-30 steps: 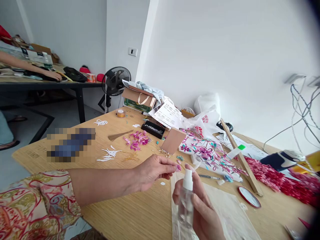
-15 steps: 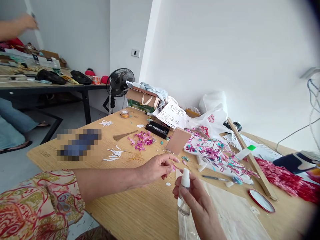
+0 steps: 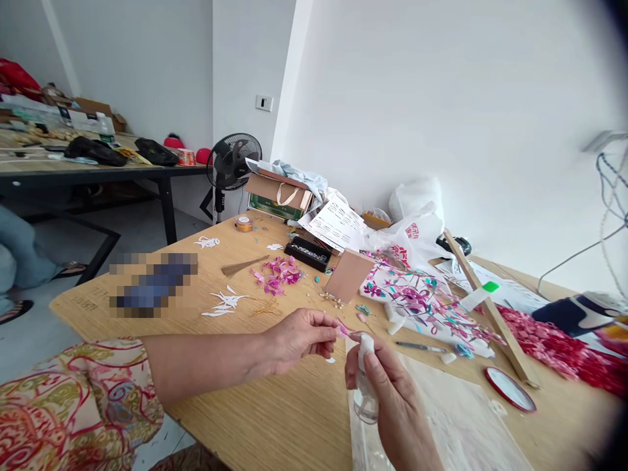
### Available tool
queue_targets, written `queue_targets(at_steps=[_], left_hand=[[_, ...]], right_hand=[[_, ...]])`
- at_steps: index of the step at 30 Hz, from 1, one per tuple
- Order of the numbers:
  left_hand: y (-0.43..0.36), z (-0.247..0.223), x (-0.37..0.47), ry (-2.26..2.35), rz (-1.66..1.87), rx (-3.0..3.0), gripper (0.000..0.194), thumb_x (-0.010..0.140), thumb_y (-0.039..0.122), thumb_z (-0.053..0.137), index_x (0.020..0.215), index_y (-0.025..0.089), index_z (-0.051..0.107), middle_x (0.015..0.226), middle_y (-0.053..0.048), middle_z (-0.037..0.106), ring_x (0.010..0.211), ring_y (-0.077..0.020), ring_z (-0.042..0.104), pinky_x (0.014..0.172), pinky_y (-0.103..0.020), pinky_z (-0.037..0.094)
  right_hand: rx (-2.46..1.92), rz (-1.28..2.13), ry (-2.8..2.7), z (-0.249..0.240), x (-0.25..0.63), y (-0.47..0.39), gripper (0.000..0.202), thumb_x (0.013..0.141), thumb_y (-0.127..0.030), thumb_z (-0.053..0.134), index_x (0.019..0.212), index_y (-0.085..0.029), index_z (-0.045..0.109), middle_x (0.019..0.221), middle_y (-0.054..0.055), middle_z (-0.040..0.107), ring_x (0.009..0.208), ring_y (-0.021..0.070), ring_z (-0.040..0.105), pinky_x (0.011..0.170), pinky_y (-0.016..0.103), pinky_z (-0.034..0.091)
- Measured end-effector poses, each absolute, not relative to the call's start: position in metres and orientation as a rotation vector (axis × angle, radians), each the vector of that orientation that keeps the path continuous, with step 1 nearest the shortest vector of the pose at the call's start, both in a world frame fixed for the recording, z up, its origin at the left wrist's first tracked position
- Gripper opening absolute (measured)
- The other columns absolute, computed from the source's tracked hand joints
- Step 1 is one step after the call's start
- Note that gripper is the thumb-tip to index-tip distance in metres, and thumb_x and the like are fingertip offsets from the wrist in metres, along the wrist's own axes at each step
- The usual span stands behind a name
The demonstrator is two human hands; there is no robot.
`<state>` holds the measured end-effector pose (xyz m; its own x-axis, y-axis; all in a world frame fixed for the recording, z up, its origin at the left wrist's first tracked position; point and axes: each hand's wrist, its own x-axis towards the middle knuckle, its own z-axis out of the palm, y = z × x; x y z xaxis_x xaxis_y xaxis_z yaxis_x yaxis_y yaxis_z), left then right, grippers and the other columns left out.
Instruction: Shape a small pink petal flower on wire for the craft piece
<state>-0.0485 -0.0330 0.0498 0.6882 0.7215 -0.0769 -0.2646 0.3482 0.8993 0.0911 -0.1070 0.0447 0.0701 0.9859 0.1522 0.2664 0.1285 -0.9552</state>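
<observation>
Near the middle of the wooden table, my left hand pinches a small pink petal between thumb and fingertips. Just right of it, my right hand is wrapped round a small clear bottle with a white top, held upright. The petal sits close beside the bottle's top; whether they touch is unclear. Beyond my hands lie a pile of pink petals, thin white petals and a brown block. A flat translucent sheet lies under my right hand.
Pink and teal flower sprays, a wooden bar, a round red-rimmed lid and red strands lie to the right. A black box and a fan are farther back. A person's legs show at left.
My left fingers have closed in a pinch on the petal. My right thumb has moved up towards the bottle's top. The other person's arm has gone from the upper left.
</observation>
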Motion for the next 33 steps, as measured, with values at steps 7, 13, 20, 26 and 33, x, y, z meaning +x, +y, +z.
queue_targets(at_steps=[7, 13, 20, 26, 33], left_hand=[[-0.033, 0.046, -0.048, 0.519, 0.7, 1.007, 0.029, 0.06, 0.032, 0.067, 0.081, 0.013, 0.065, 0.072, -0.002, 0.055, 0.061, -0.0067, 0.044, 0.062, -0.022, 0.033], [-0.029, 0.043, -0.046, 0.531, 0.722, 0.995, 0.028, 0.058, 0.028, 0.069, 0.08, 0.011, 0.066, 0.078, -0.003, 0.058, 0.069, -0.0074, 0.046, 0.069, -0.021, 0.034], [-0.032, 0.044, -0.041, 0.491, 0.712, 0.923, 0.026, 0.058, 0.027, 0.069, 0.077, 0.01, 0.065, 0.066, -0.001, 0.054, 0.058, -0.0055, 0.045, 0.061, -0.021, 0.034], [-0.036, 0.051, -0.038, 0.516, 0.701, 0.889, 0.026, 0.054, 0.027, 0.071, 0.071, 0.01, 0.065, 0.062, 0.0, 0.055, 0.056, -0.0054, 0.046, 0.06, -0.021, 0.034], [-0.037, 0.053, -0.036, 0.529, 0.693, 0.883, 0.028, 0.052, 0.029, 0.072, 0.072, 0.011, 0.066, 0.065, -0.001, 0.056, 0.058, -0.0064, 0.045, 0.063, -0.023, 0.032]], right_hand=[[-1.589, 0.678, -1.35, 0.052, 0.083, -0.113, 0.046, 0.079, -0.049, 0.034, 0.118, -0.025, 0.042, 0.059, -0.004, 0.049, 0.052, 0.0118, 0.046, 0.048, 0.023, 0.037], [-1.592, 0.603, -1.425, 0.048, 0.082, -0.12, 0.053, 0.08, -0.045, 0.036, 0.128, -0.023, 0.029, 0.061, -0.001, 0.057, 0.055, 0.0142, 0.054, 0.041, 0.022, 0.038], [-1.667, 0.26, -1.53, 0.039, 0.08, -0.119, 0.046, 0.078, -0.044, 0.038, 0.116, -0.019, 0.042, 0.047, -0.004, 0.054, 0.041, 0.0135, 0.053, 0.041, 0.023, 0.039], [-1.681, 0.206, -1.567, 0.038, 0.081, -0.117, 0.041, 0.078, -0.043, 0.037, 0.11, -0.018, 0.044, 0.049, -0.004, 0.054, 0.038, 0.0129, 0.051, 0.04, 0.023, 0.039], [-1.703, 0.233, -1.551, 0.035, 0.081, -0.114, 0.039, 0.08, -0.041, 0.035, 0.111, -0.019, 0.043, 0.049, -0.004, 0.055, 0.04, 0.0137, 0.053, 0.041, 0.023, 0.041]])
